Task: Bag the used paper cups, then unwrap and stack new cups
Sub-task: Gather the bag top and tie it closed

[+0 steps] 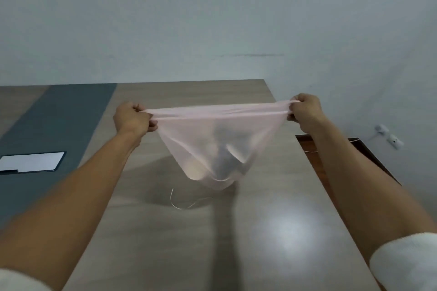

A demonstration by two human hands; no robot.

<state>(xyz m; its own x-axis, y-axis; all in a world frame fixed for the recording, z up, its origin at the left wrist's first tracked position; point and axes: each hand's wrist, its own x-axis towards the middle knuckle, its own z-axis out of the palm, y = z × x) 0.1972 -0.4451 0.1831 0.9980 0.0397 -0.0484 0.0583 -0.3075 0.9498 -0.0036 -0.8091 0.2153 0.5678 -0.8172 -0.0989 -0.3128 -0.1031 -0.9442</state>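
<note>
1. Stretching between the two fists, the thin pink bag [212,144] hangs in the air above the worktop [272,231], well out in front of the person.
2. Its mouth runs as a taut band from side to side — that is its long axis, level and roughly parallel to the worktop's far edge.
3. At the left end, the left hand [132,119] is closed into a fist with the film bunched between thumb and fingers.
4. At the right end, the right hand [305,113] is closed in the same way, gripping the other corner of the mouth.
5. Neither hand is clearly nearer to the load: the bag sags to a point about midway between them and below both, so the weight pulls evenly down and inward.
6. Through the film show pale rounded shapes and a darker one — I judge these to be the used cups [220,160], though they are too blurred to count.
7. Beneath the bag's low point, a thin loop of string [186,203] lies loose on the worktop.
8. Closing the bag looks like the step in hand; bringing the fists together along that side-to-side line would gather the mouth for tying.
9. No new cups can be seen.
</note>
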